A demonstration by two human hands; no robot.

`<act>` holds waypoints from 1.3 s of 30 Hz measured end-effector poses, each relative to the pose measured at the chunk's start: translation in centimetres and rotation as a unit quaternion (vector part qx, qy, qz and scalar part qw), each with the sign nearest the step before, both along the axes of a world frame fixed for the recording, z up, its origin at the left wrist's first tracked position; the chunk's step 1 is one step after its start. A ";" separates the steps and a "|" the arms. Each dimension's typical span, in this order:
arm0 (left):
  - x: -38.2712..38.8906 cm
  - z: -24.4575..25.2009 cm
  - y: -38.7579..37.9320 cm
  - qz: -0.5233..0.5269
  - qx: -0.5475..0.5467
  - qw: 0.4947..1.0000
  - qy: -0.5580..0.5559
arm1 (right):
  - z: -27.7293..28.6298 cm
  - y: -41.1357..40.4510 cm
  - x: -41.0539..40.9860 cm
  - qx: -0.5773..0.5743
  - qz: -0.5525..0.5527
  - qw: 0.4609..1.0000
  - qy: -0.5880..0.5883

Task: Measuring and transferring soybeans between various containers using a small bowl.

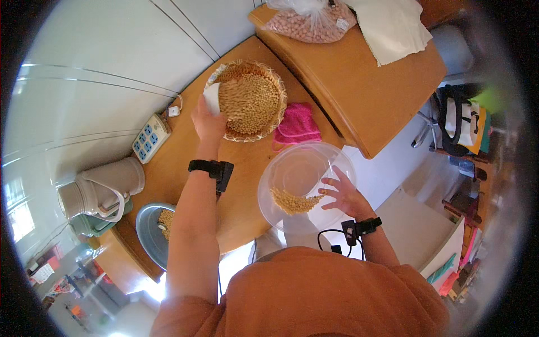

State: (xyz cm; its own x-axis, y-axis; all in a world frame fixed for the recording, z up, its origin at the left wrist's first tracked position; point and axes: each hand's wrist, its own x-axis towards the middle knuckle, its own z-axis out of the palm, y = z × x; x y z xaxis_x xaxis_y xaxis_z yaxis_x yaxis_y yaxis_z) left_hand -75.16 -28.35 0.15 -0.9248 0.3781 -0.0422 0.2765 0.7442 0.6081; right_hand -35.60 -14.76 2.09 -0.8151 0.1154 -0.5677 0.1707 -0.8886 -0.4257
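Observation:
My left hand (208,120) grips a white piece (213,99), perhaps a scoop or cup, at the left rim of a round woven basket (281,120). Pale dried beans (252,99), which look like soybeans, fill much of the basket. Lower right is a clear plastic bowl (301,147), reaching past the table's edge. A smaller heap of the same beans (294,202) has gathered on its side nearest me. My right hand (347,196) has its fingers spread at the bowl's right side, close to the beans. Whether those fingers are inside or against the outer wall is unclear.
A pink cloth (298,123) lies between basket and bowl. A grey-blue basin (147,231) with beans is partly hidden by my left arm. Along the wall are a power strip (150,138) and a thermos jug (109,181). A bag of pinkish nuts (309,25) sits on the adjoining table (337,80).

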 end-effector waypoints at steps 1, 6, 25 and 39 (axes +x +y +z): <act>1.0 1.3 0.7 -0.021 -0.021 0.999 0.040 | -0.1 0.2 -0.1 0.004 0.004 1.000 -0.011; 2.8 3.5 -0.1 -0.136 -0.102 0.972 0.164 | -1.5 0.5 -0.7 0.019 0.028 0.999 -0.018; 21.3 14.1 -19.8 0.350 0.373 0.845 -0.157 | 6.6 -0.3 -10.9 0.087 0.083 0.974 0.189; 31.8 14.7 -12.6 0.340 0.599 0.682 -0.246 | 19.6 -3.3 -11.0 0.569 0.212 0.702 0.372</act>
